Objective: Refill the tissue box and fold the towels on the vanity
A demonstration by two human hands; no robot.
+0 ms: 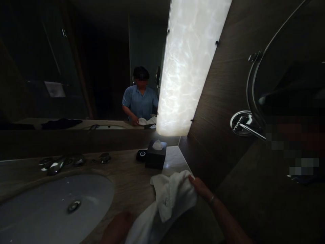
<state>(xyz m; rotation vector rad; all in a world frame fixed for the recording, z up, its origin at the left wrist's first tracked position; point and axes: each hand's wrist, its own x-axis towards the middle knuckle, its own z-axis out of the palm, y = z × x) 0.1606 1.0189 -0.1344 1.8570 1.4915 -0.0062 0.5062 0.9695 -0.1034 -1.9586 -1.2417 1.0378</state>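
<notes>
My right grip (201,188) clutches a white towel (165,200) below the black tissue box (155,157), tissue (157,145) poking out; my left grip (116,228) is unclear.

a white towel (169,193) — a black tissue box (153,158) — a beige, veined stone counter (129,179)

One white towel (167,200), two hands (200,188), one tissue box (155,157), one basin (101,181).

We're looking from the person's head, facing forward and down, close above the stone vanity counter (129,173) and sink basin (50,213), toward the wall mirror (76,67), with the left hand (116,228), right hand (201,188) and white towel (165,200) low in frame.
</notes>
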